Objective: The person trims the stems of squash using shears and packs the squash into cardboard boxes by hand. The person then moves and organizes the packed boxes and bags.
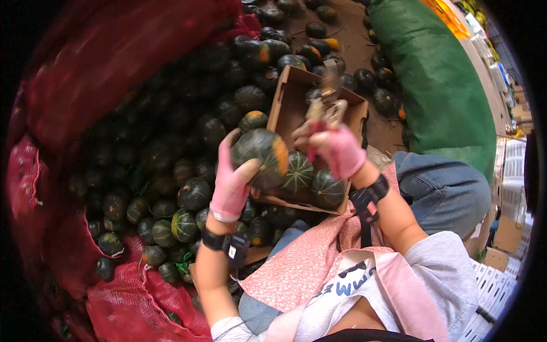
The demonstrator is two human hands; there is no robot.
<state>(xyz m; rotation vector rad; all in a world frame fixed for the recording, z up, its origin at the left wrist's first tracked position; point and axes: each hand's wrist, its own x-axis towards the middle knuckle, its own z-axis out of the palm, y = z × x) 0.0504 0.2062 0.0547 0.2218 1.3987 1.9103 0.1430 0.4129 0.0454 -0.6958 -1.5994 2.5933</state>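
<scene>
My left hand [231, 185], in a pink glove with pale fingertips, grips a dark green pumpkin [253, 154] with an orange patch on its right side. Above the carton, my right hand [336, 145] is closed around pruning shears [329, 91], smeared by motion; metal shows at the top and red at the handle. Below both hands lies an open cardboard box [279, 105]. Inside it sit a striped green pumpkin [298, 172] and another dark one [329, 188]. The held pumpkin overlaps the box's left side from this view.
A large heap of pumpkins [165, 165] fills the left side, among red mesh sacks [131, 302]. More pumpkins [313, 51] lie on the floor beyond the box. A stuffed green sack [439, 85] stretches along the right. Stacked cartons [507, 233] stand at far right.
</scene>
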